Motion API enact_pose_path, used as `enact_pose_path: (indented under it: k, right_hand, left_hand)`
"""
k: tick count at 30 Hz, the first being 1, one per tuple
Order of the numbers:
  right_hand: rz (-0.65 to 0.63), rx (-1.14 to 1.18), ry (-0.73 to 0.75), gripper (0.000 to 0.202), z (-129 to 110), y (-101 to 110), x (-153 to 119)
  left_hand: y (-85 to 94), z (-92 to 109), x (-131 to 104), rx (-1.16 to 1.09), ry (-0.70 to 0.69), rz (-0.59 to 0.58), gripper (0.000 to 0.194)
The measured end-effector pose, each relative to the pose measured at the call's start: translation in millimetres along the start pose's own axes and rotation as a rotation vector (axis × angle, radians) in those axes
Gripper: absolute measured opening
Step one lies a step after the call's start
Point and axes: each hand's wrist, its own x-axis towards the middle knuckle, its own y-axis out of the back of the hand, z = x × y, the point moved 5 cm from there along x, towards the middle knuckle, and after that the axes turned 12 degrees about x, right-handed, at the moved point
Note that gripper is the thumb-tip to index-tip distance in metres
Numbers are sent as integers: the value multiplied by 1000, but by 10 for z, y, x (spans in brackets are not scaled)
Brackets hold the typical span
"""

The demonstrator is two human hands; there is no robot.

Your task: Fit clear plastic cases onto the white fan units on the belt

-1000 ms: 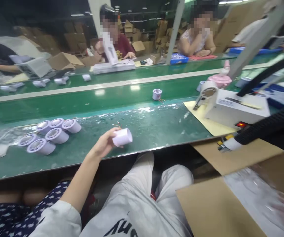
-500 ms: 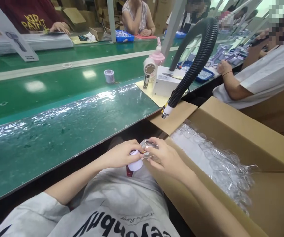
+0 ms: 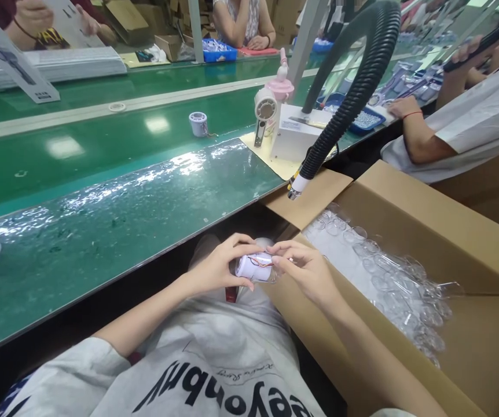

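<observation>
A box [image 3: 479, 341] of clear covers [image 3: 384, 272] stands just right of the hands, a black hose [image 3: 356, 98] above its flap. The left grip [image 3: 221, 263] holds a cylinder [image 3: 253, 269] over the lap; the right grip [image 3: 308, 269] pinches its wires [image 3: 261, 263]. The green worktop [image 3: 154, 202] bears a fan [image 3: 265, 107] and a machine [image 3: 295, 139]. Co-workers sit across the belt [image 3: 106, 153]. Black shirt lettering [image 3: 227, 385] is upside down; a card's [image 3: 19, 69] print is too small.

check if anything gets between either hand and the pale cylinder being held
Nothing visible stands between the left hand and the pale cylinder it grips. At the right hand, thin wires run along the cylinder toward it, and a clear piece seems to surround that end; how far it covers is unclear.
</observation>
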Motion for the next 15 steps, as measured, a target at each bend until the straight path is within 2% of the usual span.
enact_pose_path:
  k: [3, 5, 7, 10, 11, 13, 15]
  right_hand:
    - [20, 152, -58, 31, 53, 53, 4]
    - [-21, 210, -57, 28, 75, 59, -10]
    - [-112, 114, 21, 13, 64, 38, -43]
    - [-225, -179, 242, 44, 14, -3, -134]
    - [-242, -244, 300, 46, 2, -10, -165]
    - [-267, -284, 346, 42, -5, -12, -211]
    - [-284, -264, 306, 43, 1, -7, -227]
  left_hand:
    - [-24, 36, -4, -199, 83, -98, 67]
    - [-30, 46, -19, -341, 170, -105, 64]
    - [-41, 35, -43, -487, 252, -78, 63]
    - [-65, 6, -86, -624, 337, -56, 61]
    - [-71, 6, -96, -635, 347, -68, 61]
    - [-70, 24, -108, -619, 345, -108, 65]
    - [-46, 59, -108, -577, 310, -130, 70]
